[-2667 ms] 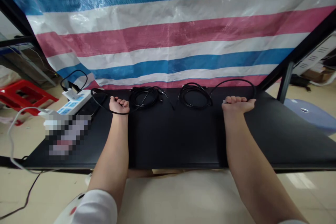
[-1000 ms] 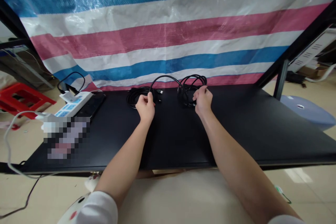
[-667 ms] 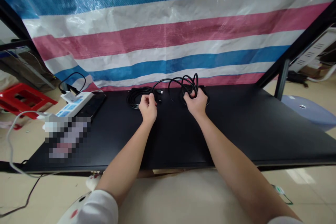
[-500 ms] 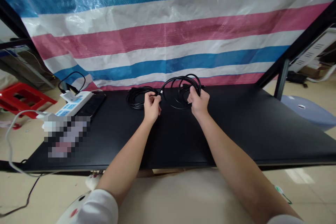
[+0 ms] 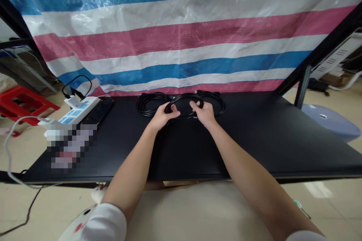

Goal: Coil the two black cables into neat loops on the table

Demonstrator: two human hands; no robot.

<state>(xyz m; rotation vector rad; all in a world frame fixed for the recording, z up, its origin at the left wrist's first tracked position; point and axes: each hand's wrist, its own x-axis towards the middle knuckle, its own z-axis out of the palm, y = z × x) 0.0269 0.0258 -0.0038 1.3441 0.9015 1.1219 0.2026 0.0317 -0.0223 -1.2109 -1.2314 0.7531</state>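
Note:
Between my hands is a coiled black cable (image 5: 184, 96), its loops bundled into a ring above the black table (image 5: 186, 150). My left hand (image 5: 164, 116) is closed round the ring's left side, thumb on top. On the opposite side my right hand (image 5: 204, 113) grips the same loops with thumb and fingers. A second coiled black cable (image 5: 144, 106) lies on the table behind my left hand. Behind my right hand rests another coil of black cable (image 5: 222, 104), partly hidden by the hand and the held ring.
A white power strip (image 5: 82, 110) with plugs and cords lies at the table's left, beside a dark flat device (image 5: 103, 111). A striped plastic sheet (image 5: 181, 41) hangs behind the table. On the floor stand a red stool (image 5: 26, 101) and a bluish-grey lidded bin (image 5: 330, 122).
The loose loops are now gathered into a tighter ring. My right hand has moved left and slightly down; my left hand has shifted from the cable's end to round the loops.

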